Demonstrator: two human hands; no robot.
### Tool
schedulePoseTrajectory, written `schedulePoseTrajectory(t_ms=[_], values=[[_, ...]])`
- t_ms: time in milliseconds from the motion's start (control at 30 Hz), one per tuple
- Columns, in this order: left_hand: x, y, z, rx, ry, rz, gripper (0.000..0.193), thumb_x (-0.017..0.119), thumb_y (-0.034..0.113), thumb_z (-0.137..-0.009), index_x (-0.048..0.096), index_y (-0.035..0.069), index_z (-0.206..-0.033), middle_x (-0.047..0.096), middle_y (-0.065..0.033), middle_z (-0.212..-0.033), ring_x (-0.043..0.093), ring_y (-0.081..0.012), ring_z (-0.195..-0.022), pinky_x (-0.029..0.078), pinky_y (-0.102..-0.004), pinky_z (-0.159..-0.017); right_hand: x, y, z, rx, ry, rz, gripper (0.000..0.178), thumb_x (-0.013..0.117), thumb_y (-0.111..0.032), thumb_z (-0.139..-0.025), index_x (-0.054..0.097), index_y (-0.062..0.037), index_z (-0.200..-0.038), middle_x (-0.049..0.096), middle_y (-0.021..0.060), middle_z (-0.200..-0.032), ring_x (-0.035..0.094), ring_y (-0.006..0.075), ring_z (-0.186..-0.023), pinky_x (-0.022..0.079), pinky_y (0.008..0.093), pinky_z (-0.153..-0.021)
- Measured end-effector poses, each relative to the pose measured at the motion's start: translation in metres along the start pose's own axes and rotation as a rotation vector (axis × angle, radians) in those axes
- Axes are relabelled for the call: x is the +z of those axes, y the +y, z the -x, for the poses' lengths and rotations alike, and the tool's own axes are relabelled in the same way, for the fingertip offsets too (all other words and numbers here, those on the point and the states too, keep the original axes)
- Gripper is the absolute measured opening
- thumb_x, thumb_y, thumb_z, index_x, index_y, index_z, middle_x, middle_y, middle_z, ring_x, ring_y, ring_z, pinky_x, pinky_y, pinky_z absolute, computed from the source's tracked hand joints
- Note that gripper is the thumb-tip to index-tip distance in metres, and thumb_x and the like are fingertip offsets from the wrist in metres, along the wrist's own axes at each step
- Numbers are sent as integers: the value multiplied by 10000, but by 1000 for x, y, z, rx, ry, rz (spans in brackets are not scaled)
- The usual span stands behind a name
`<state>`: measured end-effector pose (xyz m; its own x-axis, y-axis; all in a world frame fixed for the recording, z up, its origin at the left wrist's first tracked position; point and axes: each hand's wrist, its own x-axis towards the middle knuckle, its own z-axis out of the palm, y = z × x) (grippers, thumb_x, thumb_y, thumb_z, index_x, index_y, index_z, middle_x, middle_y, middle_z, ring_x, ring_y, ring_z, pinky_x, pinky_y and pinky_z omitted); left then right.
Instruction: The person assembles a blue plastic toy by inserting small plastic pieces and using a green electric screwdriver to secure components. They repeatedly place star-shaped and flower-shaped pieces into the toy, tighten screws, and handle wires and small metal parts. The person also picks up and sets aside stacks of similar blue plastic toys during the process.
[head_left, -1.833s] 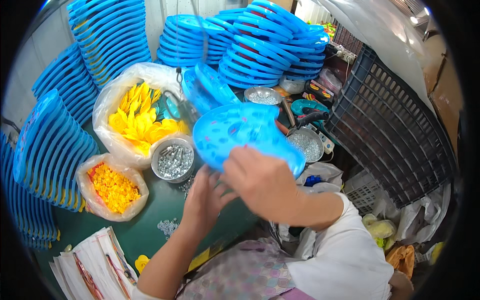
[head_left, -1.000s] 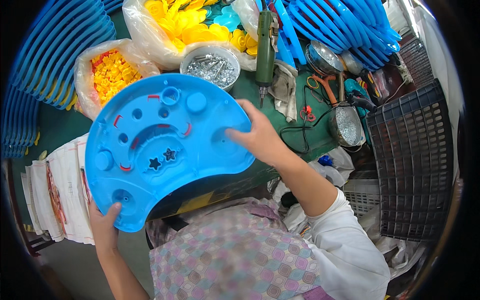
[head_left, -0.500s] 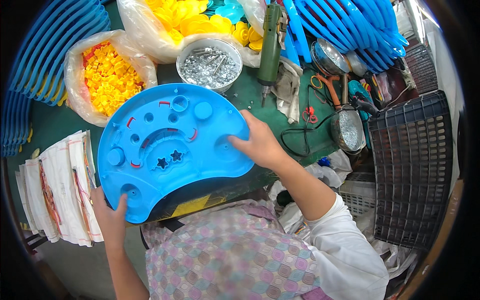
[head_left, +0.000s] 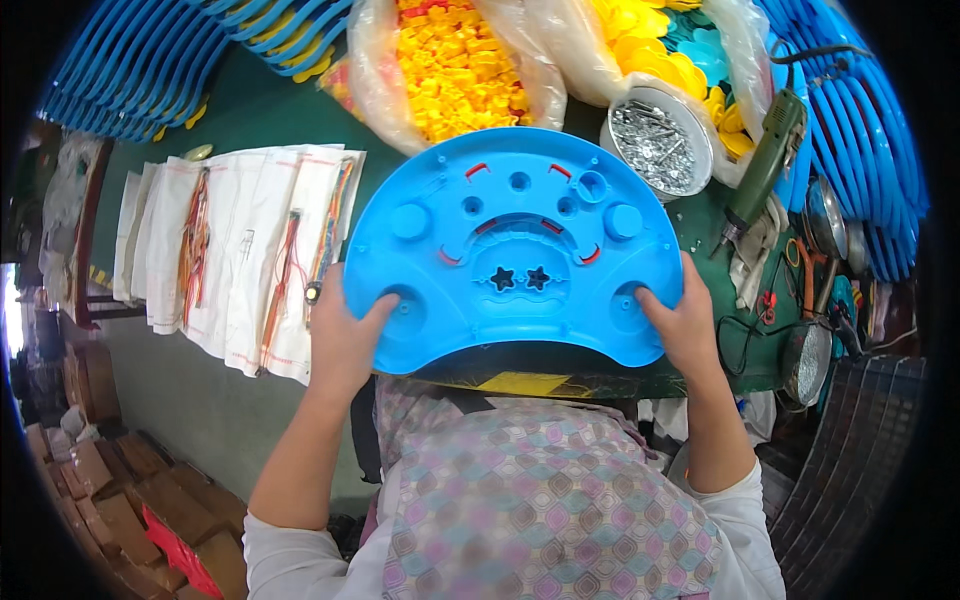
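Observation:
Between my hands is a blue plastic panel (head_left: pixel 450 315), shaped like a half-moon with a curved-in near edge. It has two star-shaped holes, round sockets and several red pieces set into slots. My left hand (head_left: pixel 345 335) grips its left end, the thumb lying on the face by a round hollow. At the right end my right hand (head_left: pixel 685 320) holds it the same way; the other fingers of both hands are mostly hidden behind the edge. The panel lies over the near edge of the green table (head_left: pixel 270 115), roughly level.
Beyond the panel stand a bag of small yellow pieces (head_left: pixel 460 75) and a white bowl of screws (head_left: pixel 655 140). A green electric screwdriver (head_left: pixel 770 160) lies to the right. White sheets with wire bundles (head_left: pixel 245 240) hang over the left edge. Stacked blue parts (head_left: pixel 140 70) line the back.
The view has swung left. The panel has gone from tilted to level, and both hands still grip its ends. Cardboard on the floor at left has come into view.

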<state>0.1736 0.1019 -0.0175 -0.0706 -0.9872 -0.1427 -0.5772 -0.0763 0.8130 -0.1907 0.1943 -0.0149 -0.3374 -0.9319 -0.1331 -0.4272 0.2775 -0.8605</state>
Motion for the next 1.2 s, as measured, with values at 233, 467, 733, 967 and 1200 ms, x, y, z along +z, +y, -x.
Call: schedulePoseTrajectory(t_ms=[233,467,733,967,1200], values=[[10,31,14,690,259,-662,650,849,167,-769,571,60,-1347,654,-130,-1215,593,-338,-1179,460,-484,-1010,-1,7,-1,-146,34,124,758,727,-51,-866,360,-77,-1528,628,239,-1305,656,337,-1175,516,427,-1005],[24,42,21,777,-267,-375,372,812,102,-773,674,62,-1116,662,-98,-1073,623,-326,-987,510,-430,-834,-2,11,-14,-262,64,284,696,805,-201,-869,475,-81,-1469,645,212,-1256,684,353,-1085,540,418,-925],[28,47,8,763,-351,-339,248,806,150,-793,681,77,-995,644,-89,-941,642,-296,-813,513,-400,-684,-27,-22,-47,-298,315,142,194,718,-39,-937,696,-16,-1128,630,14,-878,584,66,-728,469,226,-630],[8,78,-27,656,-355,-248,279,781,263,-889,683,33,-1013,672,-124,-917,684,-313,-818,541,-399,-691,25,-84,-112,-755,56,235,163,732,-53,-893,705,-23,-1051,676,114,-918,676,246,-813,545,341,-728],[20,116,-125,719,22,-284,140,703,108,-921,671,-5,-997,682,-171,-932,686,-346,-869,551,-417,-753,97,-118,-187,-588,-158,715,214,735,-235,-863,724,-77,-1007,710,162,-961,687,355,-933,552,478,-810]])
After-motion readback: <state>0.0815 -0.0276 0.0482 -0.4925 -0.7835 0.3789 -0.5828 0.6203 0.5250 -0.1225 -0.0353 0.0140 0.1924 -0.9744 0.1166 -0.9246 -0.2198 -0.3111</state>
